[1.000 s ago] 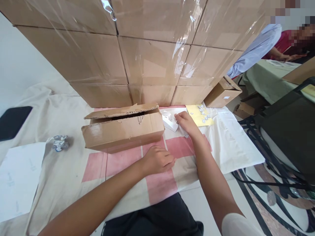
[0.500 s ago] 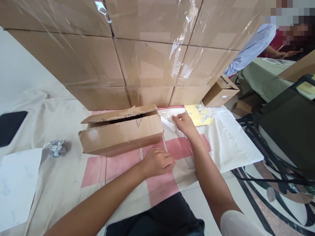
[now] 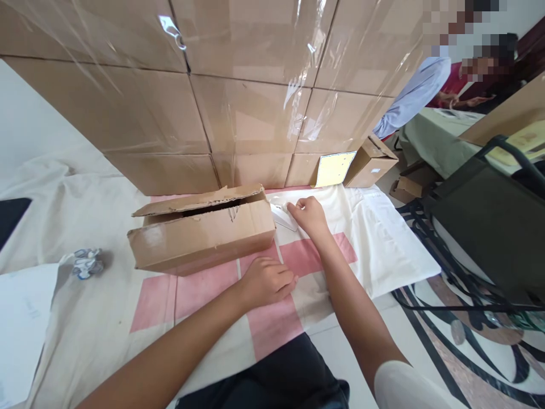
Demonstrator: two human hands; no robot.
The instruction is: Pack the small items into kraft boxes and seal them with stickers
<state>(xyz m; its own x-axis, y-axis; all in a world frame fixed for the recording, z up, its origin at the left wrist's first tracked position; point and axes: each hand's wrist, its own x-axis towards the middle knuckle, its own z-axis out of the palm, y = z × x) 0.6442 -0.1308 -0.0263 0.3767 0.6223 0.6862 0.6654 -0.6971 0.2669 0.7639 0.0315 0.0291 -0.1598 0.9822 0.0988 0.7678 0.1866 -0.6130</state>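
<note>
My left hand (image 3: pixel 267 282) rests on the pink and white cloth (image 3: pixel 204 292), its fingers curled in. Whatever it holds, if anything, is hidden under the palm. To the right and farther forward, my right hand (image 3: pixel 310 217) has thumb and fingertips pinched together; what is between them is too small to tell. Just left of those fingertips lies a white flat object (image 3: pixel 284 218), partly behind the end of a long torn cardboard box (image 3: pixel 204 236). A yellow sheet (image 3: pixel 336 169) stands tilted against the carton stack beyond my right hand.
A tall stack of tape-wrapped cartons (image 3: pixel 251 113) walls off the back. At left are crumpled grey-white bits (image 3: pixel 87 263), white paper (image 3: pixel 25 318) and a dark flat object (image 3: pixel 12 221). A smaller carton (image 3: pixel 370 165), a dark chair (image 3: pixel 489 221) and other people are at right.
The yellow sheet has tipped up from the cloth against the cartons, and the small pieces on it no longer show there. The view has shifted slightly; both hands keep nearly the same poses.
</note>
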